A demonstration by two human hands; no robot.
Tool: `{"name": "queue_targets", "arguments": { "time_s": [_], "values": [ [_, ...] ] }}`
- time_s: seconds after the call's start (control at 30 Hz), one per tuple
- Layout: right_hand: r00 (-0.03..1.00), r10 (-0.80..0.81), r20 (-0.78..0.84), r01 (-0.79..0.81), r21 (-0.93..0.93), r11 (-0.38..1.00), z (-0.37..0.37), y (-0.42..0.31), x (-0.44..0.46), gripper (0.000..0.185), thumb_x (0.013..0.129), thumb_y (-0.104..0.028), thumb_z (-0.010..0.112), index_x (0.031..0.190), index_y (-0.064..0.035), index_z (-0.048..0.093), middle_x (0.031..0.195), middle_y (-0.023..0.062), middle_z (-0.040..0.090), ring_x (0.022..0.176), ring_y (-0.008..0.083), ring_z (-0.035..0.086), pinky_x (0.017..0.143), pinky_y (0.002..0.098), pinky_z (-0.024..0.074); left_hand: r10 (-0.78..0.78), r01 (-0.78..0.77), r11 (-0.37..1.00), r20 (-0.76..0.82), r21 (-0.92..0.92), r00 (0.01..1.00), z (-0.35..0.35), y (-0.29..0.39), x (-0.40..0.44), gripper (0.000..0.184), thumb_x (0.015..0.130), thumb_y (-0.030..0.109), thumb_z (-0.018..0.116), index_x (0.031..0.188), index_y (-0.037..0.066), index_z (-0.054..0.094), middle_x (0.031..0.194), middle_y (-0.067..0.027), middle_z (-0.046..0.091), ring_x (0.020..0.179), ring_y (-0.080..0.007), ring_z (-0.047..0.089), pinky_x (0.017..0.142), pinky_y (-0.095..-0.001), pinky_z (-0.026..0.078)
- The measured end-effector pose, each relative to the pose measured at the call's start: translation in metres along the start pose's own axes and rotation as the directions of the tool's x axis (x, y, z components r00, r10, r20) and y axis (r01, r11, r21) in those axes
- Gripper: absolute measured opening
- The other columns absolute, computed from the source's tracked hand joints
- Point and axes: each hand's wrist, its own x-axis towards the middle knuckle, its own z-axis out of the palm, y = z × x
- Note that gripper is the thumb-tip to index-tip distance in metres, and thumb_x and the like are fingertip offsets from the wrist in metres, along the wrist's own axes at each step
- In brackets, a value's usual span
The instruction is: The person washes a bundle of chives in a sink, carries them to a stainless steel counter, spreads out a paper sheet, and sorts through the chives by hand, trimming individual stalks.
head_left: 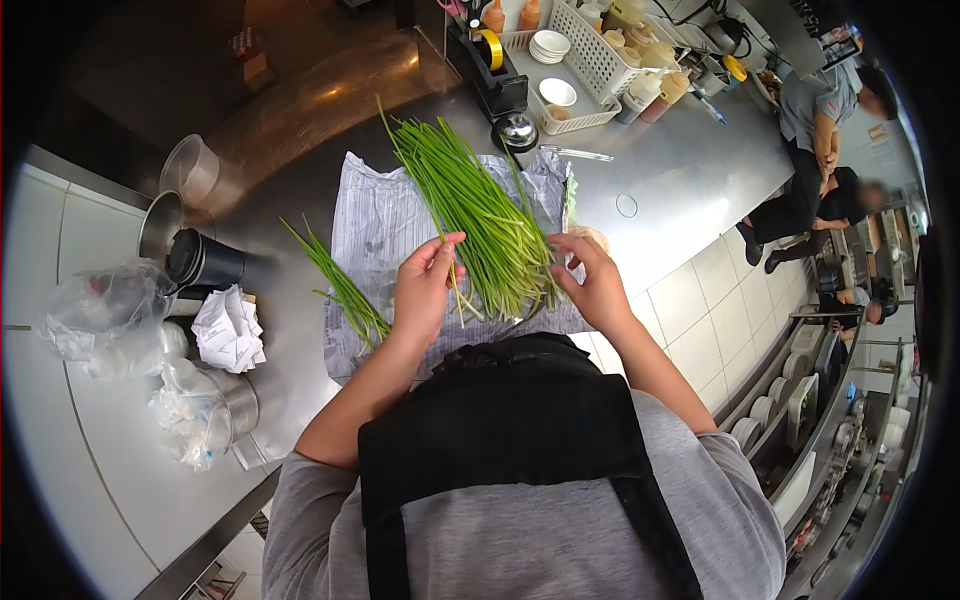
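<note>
A large bunch of green chives [470, 205] lies on a sheet of printed paper [362, 215], its pale ends toward me. My left hand [428, 282] is at the bunch's left edge, with thumb and fingers pinched on a chive stalk. On the other side, my right hand [592, 278] is by the pale ends, its thumb and fingers apart; whether it touches a stalk is hard to tell. A smaller group of chives [345, 287] rests apart, left of my left hand.
At the back stand a tape dispenser [487, 75], a silver bell [515, 131] and a white basket [575, 118] with small dishes. Sauce bottles [665, 95] are beside it. Left are a black cup [212, 260] and paper slips [228, 328]. People [815, 130] sit at far right.
</note>
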Motion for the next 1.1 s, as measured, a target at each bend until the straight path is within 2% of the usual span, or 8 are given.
{"name": "queue_targets", "arguments": {
  "time_s": [0.27,0.53,0.77,0.8,0.83,0.9,1.03,1.1],
  "values": [
    [0.955,-0.291,-0.052,0.274,-0.22,0.936,0.001,-0.027,0.035,0.018,0.076,-0.008,0.067,0.092,-0.0136,0.067,0.083,0.0007,0.063,0.076,0.0184,0.057,0.068,0.0339,0.0409,-0.035,0.026,0.988,0.055,0.151,0.998,0.004,0.006,-0.008,0.026,0.096,0.016,0.049,0.114,0.001,0.059,0.075,0.0034,0.051,0.068,-0.0048,0.046,0.063,-0.0171,0.039],
    [0.687,-0.726,-0.009,0.644,-0.454,0.615,0.033,-0.054,0.082,0.027,0.065,-0.011,0.071,0.091,-0.018,0.067,0.088,-0.0056,0.059,0.077,0.0153,0.053,0.068,0.0334,0.0358,-0.01,-0.014,0.979,0.118,0.201,0.993,0.012,0.01,-0.016,0.024,0.095,0.012,0.048,0.112,0.0,0.061,0.069,0.0034,0.049,0.064,-0.0043,0.045,0.058,-0.0183,0.037],
    [0.774,-0.632,0.02,0.598,-0.349,0.721,0.041,-0.052,0.085,0.014,0.068,-0.009,0.068,0.08,-0.0131,0.061,0.086,-0.0027,0.058,0.08,0.0151,0.053,0.069,0.0326,0.0378,-0.002,-0.032,0.977,0.159,0.212,0.987,0.006,0.004,-0.013,0.025,0.096,0.015,0.049,0.111,-0.001,0.061,0.071,0.0043,0.047,0.065,-0.0044,0.043,0.061,-0.018,0.036],
    [0.905,-0.421,-0.063,0.425,0.079,0.902,0.048,-0.045,0.086,0.011,0.073,-0.005,0.065,0.081,-0.0104,0.061,0.084,-0.0033,0.058,0.076,0.0108,0.052,0.068,0.0287,0.0389,-0.003,-0.031,0.977,0.16,0.213,0.987,0.005,0.005,-0.013,0.025,0.096,0.015,0.049,0.111,-0.001,0.061,0.071,0.0043,0.047,0.065,-0.0044,0.043,0.061,-0.018,0.036],
    [0.985,-0.172,-0.033,0.165,0.499,0.851,0.051,-0.041,0.087,0.009,0.077,0.0,0.062,0.082,-0.0077,0.06,0.081,-0.0039,0.059,0.072,0.0064,0.051,0.066,0.0247,0.04,-0.007,-0.029,0.975,0.163,0.221,0.987,0.006,0.006,-0.014,0.024,0.096,0.015,0.049,0.11,-0.001,0.061,0.071,0.0043,0.047,0.065,-0.0044,0.043,0.061,-0.0181,0.037],
    [0.998,-0.063,-0.023,0.066,0.521,0.851,0.037,-0.041,0.096,0.005,0.082,0.0,0.058,0.083,-0.0045,0.058,0.078,-0.0032,0.058,0.07,0.0029,0.049,0.065,0.019,0.0402,-0.013,-0.026,0.973,0.167,0.229,0.986,0.007,0.006,-0.015,0.024,0.096,0.015,0.048,0.11,-0.001,0.061,0.071,0.0043,0.047,0.065,-0.0044,0.043,0.061,-0.0182,0.037],
    [0.961,-0.143,-0.235,0.21,0.292,0.933,0.006,-0.043,0.118,0.008,0.077,0.0,0.06,0.085,-0.0033,0.058,0.075,0.0043,0.059,0.064,0.011,0.054,0.056,0.0251,0.0423,0.008,-0.059,0.957,0.177,0.283,0.984,0.005,0.004,-0.016,0.023,0.095,0.014,0.05,0.108,0.002,0.063,0.066,0.0051,0.045,0.062,-0.0037,0.043,0.056,-0.0189,0.036],
    [0.882,-0.388,-0.267,0.414,0.049,0.909,-0.01,-0.052,0.123,0.012,0.079,0.001,0.058,0.09,-0.0034,0.058,0.078,0.0074,0.061,0.066,0.0167,0.057,0.057,0.0297,0.0457,0.012,-0.066,0.95,0.177,0.305,0.984,0.005,0.006,-0.018,0.022,0.095,0.015,0.05,0.108,0.002,0.063,0.066,0.0051,0.045,0.062,-0.0037,0.043,0.056,-0.019,0.036]
  ]
}}
